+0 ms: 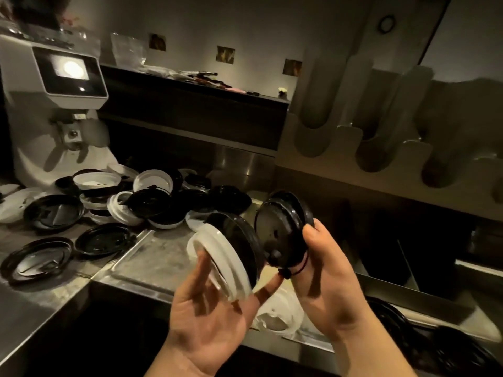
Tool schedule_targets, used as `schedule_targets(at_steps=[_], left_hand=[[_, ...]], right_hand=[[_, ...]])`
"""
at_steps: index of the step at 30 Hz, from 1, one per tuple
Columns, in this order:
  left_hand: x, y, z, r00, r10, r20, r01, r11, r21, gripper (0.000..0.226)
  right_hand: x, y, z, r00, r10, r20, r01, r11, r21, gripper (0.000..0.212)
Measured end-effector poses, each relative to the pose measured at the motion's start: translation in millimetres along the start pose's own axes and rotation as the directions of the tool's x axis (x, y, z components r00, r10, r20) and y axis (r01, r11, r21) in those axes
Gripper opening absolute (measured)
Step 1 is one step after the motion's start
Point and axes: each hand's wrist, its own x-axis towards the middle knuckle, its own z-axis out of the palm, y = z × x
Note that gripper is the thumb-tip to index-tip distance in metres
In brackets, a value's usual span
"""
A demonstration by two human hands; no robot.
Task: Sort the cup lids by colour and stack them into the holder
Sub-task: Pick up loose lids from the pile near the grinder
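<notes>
Left hand (215, 303) gripping mixed stack (226, 259), white lids with black one behind. Right hand (324, 276) pinching black lids (283, 221). Holder (340, 142) standing up right, pile (152, 202) lying on worktop (152, 257). Mixed stack tilting; loose grip risking lids dropping.

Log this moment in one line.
left hand: holds white and black lids | right hand: grips black lids | counter: mixed lids unsorted | holder: contents unclear

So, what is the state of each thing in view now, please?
Left hand: holds mixed stack, white and black lids.
Right hand: grips black lids.
Pile: loose, unsorted, on counter.
Holder: no lids visible inside.
Grinder screen: lit.
</notes>
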Motion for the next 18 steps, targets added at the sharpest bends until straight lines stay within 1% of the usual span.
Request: schedule_targets(at_steps=[2,4,6,8,11,14,16,18], left_hand=[[-3.8,-21.8,9.2,0.993,-0.111,0.025,0.111,0.993,0.029,0.098],[-6.9,-42.1,16.2,0.983,-0.173,0.064,0.172,0.985,0.021,0.098],[-9.9,-61.1,21.1,0.978,-0.200,0.064,0.200,0.980,-0.005,0.097],[-12.1,-79.0,23.4,0.969,-0.233,0.085,0.236,0.972,-0.024,0.094],[-14.7,-104.2,23.4,0.953,-0.291,0.087,0.293,0.956,-0.019,0.089],[-16.0,-127.8,21.4,0.950,-0.307,0.054,0.310,0.949,-0.053,0.089],[-16.4,-141.6,18.6,0.947,-0.319,0.032,0.320,0.944,-0.084,0.087],[-17.5,-152.2,16.7,0.954,-0.299,-0.014,0.297,0.952,-0.078,0.086]], right_hand=[[-20.7,0.2,-9.2,0.991,-0.125,-0.056,0.113,0.977,-0.179,0.048],[-42.1,-3.0,-18.1,0.970,-0.227,-0.090,0.182,0.916,-0.357,0.047],[-61.9,-10.6,-29.2,0.952,-0.293,-0.088,0.226,0.868,-0.443,0.055],[-78.8,-18.2,-44.5,0.951,-0.298,-0.084,0.222,0.847,-0.483,0.068],[-102.1,-27.1,-64.8,0.959,-0.272,-0.081,0.203,0.855,-0.478,0.077],[-120.1,-29.3,-84.6,0.970,-0.233,-0.071,0.188,0.902,-0.390,0.087],[-130.8,-29.5,-98.4,0.971,-0.231,-0.066,0.199,0.927,-0.318,0.092],[-139.3,-33.3,-108.9,0.967,-0.243,-0.077,0.212,0.934,-0.287,0.097]])
